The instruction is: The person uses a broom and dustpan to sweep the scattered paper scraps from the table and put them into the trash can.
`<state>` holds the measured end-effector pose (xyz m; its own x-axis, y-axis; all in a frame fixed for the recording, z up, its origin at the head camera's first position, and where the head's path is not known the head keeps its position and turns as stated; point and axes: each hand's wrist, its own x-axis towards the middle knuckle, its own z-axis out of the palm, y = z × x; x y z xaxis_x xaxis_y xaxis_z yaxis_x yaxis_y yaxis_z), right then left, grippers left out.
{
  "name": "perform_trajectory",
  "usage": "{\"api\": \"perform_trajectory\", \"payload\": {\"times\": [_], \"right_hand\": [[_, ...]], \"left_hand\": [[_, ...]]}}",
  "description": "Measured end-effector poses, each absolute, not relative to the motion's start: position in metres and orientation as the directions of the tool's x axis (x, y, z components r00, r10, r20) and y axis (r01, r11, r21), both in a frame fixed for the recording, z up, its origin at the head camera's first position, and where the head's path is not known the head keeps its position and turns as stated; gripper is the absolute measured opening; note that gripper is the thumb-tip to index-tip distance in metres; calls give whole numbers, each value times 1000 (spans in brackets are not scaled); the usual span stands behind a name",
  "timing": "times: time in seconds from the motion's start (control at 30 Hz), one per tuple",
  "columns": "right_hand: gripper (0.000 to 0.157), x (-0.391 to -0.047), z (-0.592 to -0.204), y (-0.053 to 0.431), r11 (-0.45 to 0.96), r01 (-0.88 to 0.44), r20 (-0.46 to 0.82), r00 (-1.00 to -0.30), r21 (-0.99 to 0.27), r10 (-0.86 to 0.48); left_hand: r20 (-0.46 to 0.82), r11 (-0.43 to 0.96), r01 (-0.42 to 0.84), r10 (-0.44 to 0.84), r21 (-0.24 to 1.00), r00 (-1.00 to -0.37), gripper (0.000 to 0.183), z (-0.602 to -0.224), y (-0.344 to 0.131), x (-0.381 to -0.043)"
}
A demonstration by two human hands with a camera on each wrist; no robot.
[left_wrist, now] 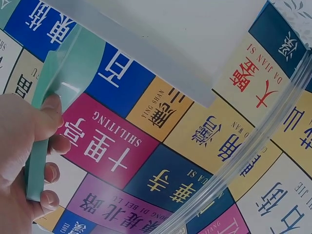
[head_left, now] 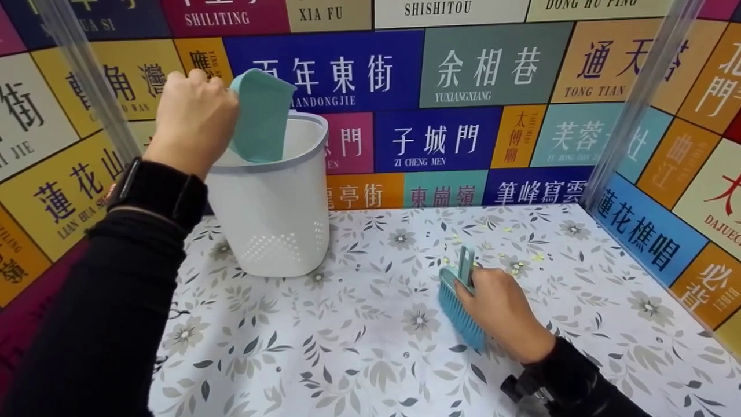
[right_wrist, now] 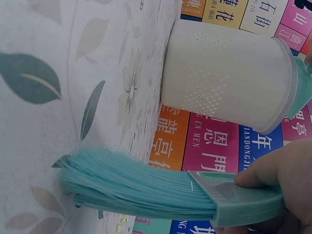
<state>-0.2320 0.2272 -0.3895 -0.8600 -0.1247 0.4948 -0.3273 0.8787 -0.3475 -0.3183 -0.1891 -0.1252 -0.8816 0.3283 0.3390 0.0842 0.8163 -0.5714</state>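
My left hand (head_left: 194, 119) grips the handle of a green dustpan (head_left: 263, 119), which is tipped steeply with its lower edge inside the mouth of a white bin (head_left: 272, 226). In the left wrist view the thumb and curled fingers wrap the dustpan's handle (left_wrist: 36, 170). My right hand (head_left: 506, 310) holds a small teal hand brush (head_left: 461, 310) by its head, with the handle sticking up past the fingers. The bristles (right_wrist: 141, 183) touch the tabletop in the right wrist view. Small yellow scraps (head_left: 515, 266) lie scattered on the table behind the brush.
The white tabletop (head_left: 370, 347) has a grey flower and leaf print. Panels with colourful Chinese street signs (head_left: 457, 139) close off the back and sides. Clear corner posts (head_left: 637, 110) stand at left and right. The bin has a grey rim and small holes low down.
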Motion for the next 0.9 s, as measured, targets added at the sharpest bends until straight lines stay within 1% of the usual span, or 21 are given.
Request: {"api": "perform_trajectory", "payload": {"times": [0.17, 0.3, 0.4, 0.53, 0.67, 0.77, 0.9], "right_hand": [[42, -232, -390, 228, 873, -344, 508, -851, -346, -134], [42, -232, -390, 228, 875, -333, 495, -859, -353, -128], [42, -232, -390, 228, 874, -328, 483, -867, -358, -127], [41, -231, -390, 228, 878, -325, 486, -865, -352, -126], [41, -231, -390, 229, 882, -321, 492, -862, -346, -121], [40, -231, -390, 228, 880, -319, 484, -867, -352, -120], [40, -232, -391, 228, 879, -319, 479, -869, -355, -122]], "left_hand": [[322, 815, 84, 318, -573, -892, 22, -125, -192, -318], [318, 822, 80, 305, -563, -898, 23, -127, -196, -316], [323, 841, 64, 275, -536, -906, 23, -130, -199, -316], [320, 885, 46, 215, -463, -923, 22, -133, -202, -316], [266, 922, 50, 162, -384, -950, 16, -133, -206, -318], [203, 931, 47, 128, -361, -971, 11, -133, -210, -318], [148, 936, 29, 86, -350, -985, 15, -134, -213, -316]]}}
